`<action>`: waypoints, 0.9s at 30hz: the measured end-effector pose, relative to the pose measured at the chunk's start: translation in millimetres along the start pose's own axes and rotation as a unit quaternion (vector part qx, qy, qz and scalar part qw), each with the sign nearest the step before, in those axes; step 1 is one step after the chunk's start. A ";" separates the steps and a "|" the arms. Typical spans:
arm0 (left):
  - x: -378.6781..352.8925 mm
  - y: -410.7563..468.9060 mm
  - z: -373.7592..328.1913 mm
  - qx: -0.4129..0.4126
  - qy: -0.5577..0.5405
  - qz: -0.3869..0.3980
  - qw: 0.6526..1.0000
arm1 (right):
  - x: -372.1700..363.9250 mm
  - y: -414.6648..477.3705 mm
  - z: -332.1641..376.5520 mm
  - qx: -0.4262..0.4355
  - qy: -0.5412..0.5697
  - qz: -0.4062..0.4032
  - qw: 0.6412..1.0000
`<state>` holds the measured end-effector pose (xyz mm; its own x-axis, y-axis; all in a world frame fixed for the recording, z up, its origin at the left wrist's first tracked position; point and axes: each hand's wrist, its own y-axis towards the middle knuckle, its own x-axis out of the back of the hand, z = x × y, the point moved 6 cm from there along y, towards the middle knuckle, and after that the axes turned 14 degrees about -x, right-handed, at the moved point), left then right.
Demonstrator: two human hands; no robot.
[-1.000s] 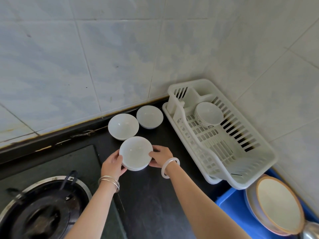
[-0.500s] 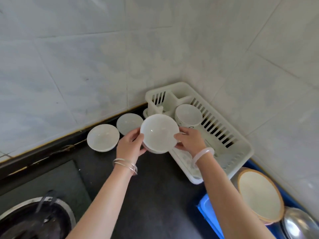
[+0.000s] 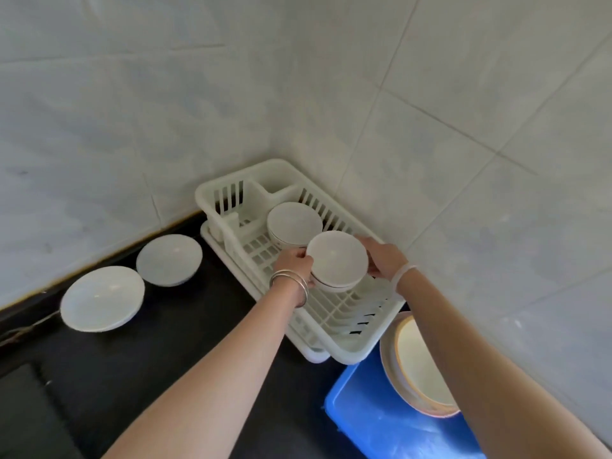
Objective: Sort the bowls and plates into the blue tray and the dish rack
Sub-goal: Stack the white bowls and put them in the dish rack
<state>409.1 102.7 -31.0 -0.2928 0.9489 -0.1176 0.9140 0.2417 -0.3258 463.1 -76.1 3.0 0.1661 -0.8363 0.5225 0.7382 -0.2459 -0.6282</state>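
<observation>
- A white bowl (image 3: 337,257), mouth up, sits between both hands above the white dish rack (image 3: 334,319); it looks like the top one of a small nested stack, since a second rim shows just under it.
- The left hand (image 3: 294,261) presses against the bowl's left side, its fingers (image 3: 303,260) curled onto the rim; three thin metal bangles (image 3: 291,279) ring that wrist.
- The right hand (image 3: 385,258) cups the opposite side, fingers wrapped around the far right edge of the bowl, with a pale bangle (image 3: 404,271) on the wrist.
- From where I stand, the held bowl hangs over the slatted middle of the rack; whether its base touches the rack floor I cannot tell.
- Just behind it, toward the corner of the wall, another white bowl (image 3: 294,223) already stands in the rack, again looking like a stack; the two almost touch.
- The rack lies diagonally in the corner of the tiled wall (image 3: 463,127), with a slotted cutlery compartment at its far end.
- On the dark worktop (image 3: 165,342) to the left of the rack, two more white bowls wait side by side along the wall: the nearer bowl (image 3: 169,260) and the outer bowl (image 3: 102,298), well apart from the hands.
- At the lower right, touching the near end of the rack, is the blue tray (image 3: 381,422), and in it a stack of pale plates (image 3: 419,369) with a tan edge leans against the wall, partly hidden by the right forearm.
</observation>
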 end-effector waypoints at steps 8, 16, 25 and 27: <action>-28.6 30.1 30.7 0.081 0.095 0.076 0.989 | 1.5 28.9 -10.4 -0.049 -0.075 0.011 0.996; -37.0 38.4 37.4 0.089 0.123 0.097 0.984 | 3.6 37.8 -15.1 -0.023 -0.133 -0.010 0.991; -38.1 32.6 35.9 0.107 0.083 0.129 0.982 | 5.3 37.1 -13.8 0.017 -0.292 -0.086 0.952; -39.2 30.1 34.4 0.108 0.089 0.141 0.980 | 4.4 34.2 -13.5 0.042 -0.315 -0.109 0.942</action>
<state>438.4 65.8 -68.4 0.0353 0.9968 -0.0718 0.8649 -0.0665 -0.4975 480.2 -94.9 -24.0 0.3400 -0.3067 0.8890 0.8448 -0.3156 -0.4320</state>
